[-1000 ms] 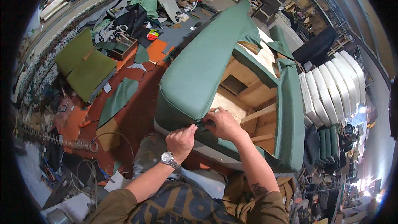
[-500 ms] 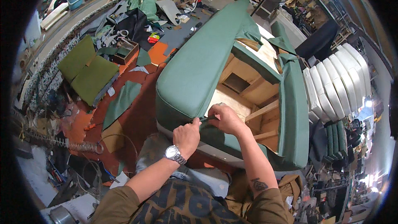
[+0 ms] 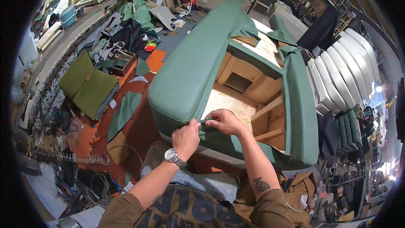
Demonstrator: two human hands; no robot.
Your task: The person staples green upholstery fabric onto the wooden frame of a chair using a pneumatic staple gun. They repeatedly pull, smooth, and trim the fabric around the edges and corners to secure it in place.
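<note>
In front of me stands a sofa frame (image 3: 181, 71) partly covered in green upholstery, its wooden inside (image 3: 244, 80) open to view. Green upholstery cover (image 3: 219, 137) runs along the near edge of that opening. My left hand (image 3: 186, 138), with a watch on the wrist, is closed on the cover at the near corner, beside the padded side. Just right of it my right hand (image 3: 225, 122) pinches the same cover between thumb and fingers. The two hands nearly touch. Whether a small tool sits between the fingers cannot be seen.
Green fabric scraps (image 3: 125, 112) and an olive cushion (image 3: 90, 85) lie on the red floor at left. A small wooden box (image 3: 125, 63) stands behind them. White cushions (image 3: 344, 71) are stacked at right. A coiled spring (image 3: 90, 159) lies at lower left.
My view has shifted slightly, so the sofa appears a little further left. The right hand's fingers have drawn down from the opening to the cover's edge. My left hand keeps its grip.
</note>
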